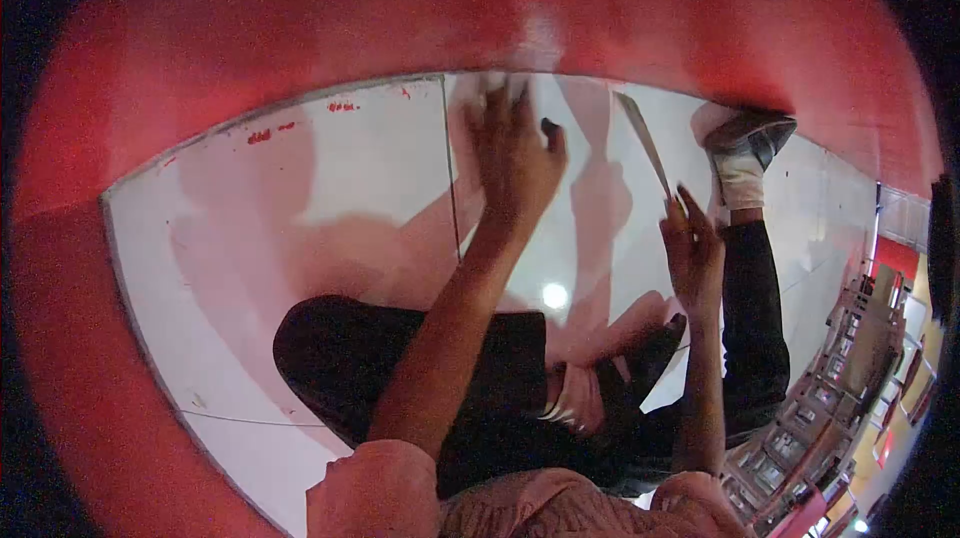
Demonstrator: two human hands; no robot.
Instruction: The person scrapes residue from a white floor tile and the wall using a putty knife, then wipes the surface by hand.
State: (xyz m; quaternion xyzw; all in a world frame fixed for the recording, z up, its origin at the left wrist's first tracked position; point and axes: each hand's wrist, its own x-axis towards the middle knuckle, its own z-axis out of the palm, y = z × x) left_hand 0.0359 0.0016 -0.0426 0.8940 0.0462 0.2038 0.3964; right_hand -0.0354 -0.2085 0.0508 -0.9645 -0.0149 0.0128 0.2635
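Note:
My left hand is raised over the white floor, close to the foot of the red wall. Its fingers are spread and slightly blurred, with nothing seen between them. Further right, my right hand is closed around the handle of a long thin blade. The blade points up and to the left, its tip near the line where the wall meets the white floor. Small red marks lie on the floor along that line at the left.
My legs, in dark trousers, are on the floor, the left knee bent. A shoe touches the wall's foot at right. Stacked furniture or frames stand at the lower right. A bright reflection shows on the floor.

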